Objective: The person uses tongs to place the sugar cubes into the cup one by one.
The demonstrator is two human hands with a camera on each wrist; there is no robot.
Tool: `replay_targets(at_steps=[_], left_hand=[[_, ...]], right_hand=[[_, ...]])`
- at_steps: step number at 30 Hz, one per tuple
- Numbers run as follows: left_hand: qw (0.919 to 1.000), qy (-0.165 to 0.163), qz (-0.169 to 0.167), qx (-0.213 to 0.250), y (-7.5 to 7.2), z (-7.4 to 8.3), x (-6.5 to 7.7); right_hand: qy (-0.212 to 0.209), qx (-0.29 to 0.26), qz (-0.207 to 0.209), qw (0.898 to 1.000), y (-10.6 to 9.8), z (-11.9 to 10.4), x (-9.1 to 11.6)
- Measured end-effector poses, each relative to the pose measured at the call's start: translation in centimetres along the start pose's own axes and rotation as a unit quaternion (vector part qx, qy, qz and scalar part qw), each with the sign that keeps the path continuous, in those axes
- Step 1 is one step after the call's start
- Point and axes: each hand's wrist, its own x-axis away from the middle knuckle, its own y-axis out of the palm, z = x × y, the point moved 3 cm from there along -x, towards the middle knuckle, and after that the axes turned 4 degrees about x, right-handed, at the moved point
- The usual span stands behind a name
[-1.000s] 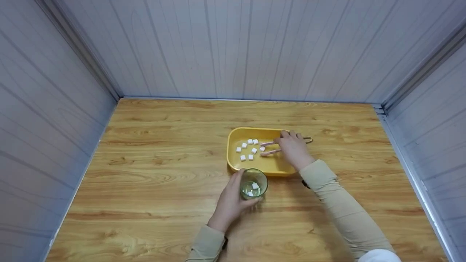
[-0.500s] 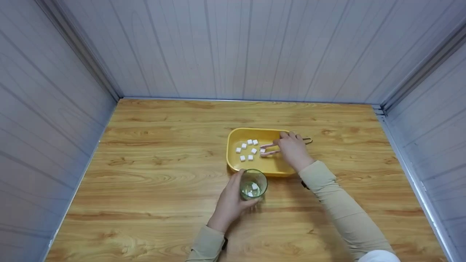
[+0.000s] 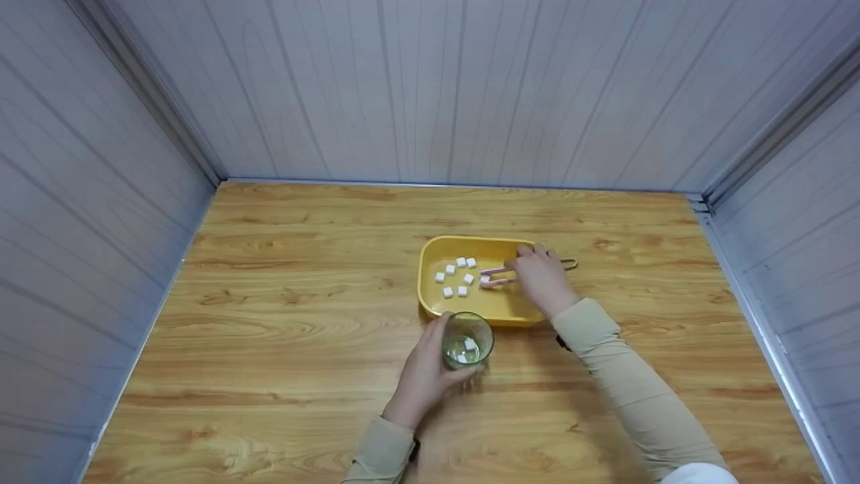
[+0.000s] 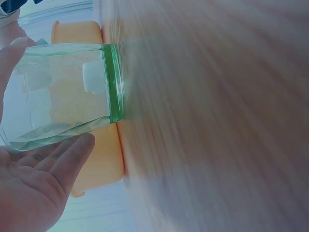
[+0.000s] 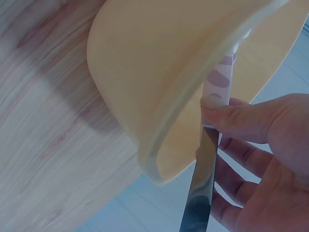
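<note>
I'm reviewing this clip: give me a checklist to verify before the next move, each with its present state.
1. Left hand holds the glass: ok, thumb and fingers round it.
2. Glass upright: ok, mouth up.
3. Right hand holds the tongs: ok.
4. Cube between the tongs' tips: ok.
5. Tips pinching it firmly: cannot tell, too small to judge.
6. Tips clear of the tray: not ok, they are inside it.

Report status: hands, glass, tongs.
Left hand holds green glass, white cubes inside. Right hand grips tongs, tips around another cube in yellow tray. No obstruction seen.
</note>
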Motion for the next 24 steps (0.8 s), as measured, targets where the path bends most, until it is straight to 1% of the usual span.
replay_targets(at_steps=[8, 15, 18, 24], left_hand=[[1.0, -0.003, 0.0, 0.004, 0.0, 0.07, 0.01], [0.9998, 0.018, 0.007, -0.009, 0.07, -0.07, 0.08], [0.9997, 0.022, 0.008, -0.007, 0.12, -0.16, 0.07], [0.9998, 0.02, 0.006, -0.005, 0.13, -0.29, 0.07]], right_hand=[[0.002, -0.003, -0.005, 1.0, -0.01, 0.03, 0.0], [-0.001, -0.005, -0.02, 1.0, -0.05, -0.02, 0.0], [-0.003, -0.004, -0.016, 1.0, -0.05, -0.03, -0.01], [-0.001, -0.003, -0.01, 1.0, 0.05, -0.03, -0.06]])
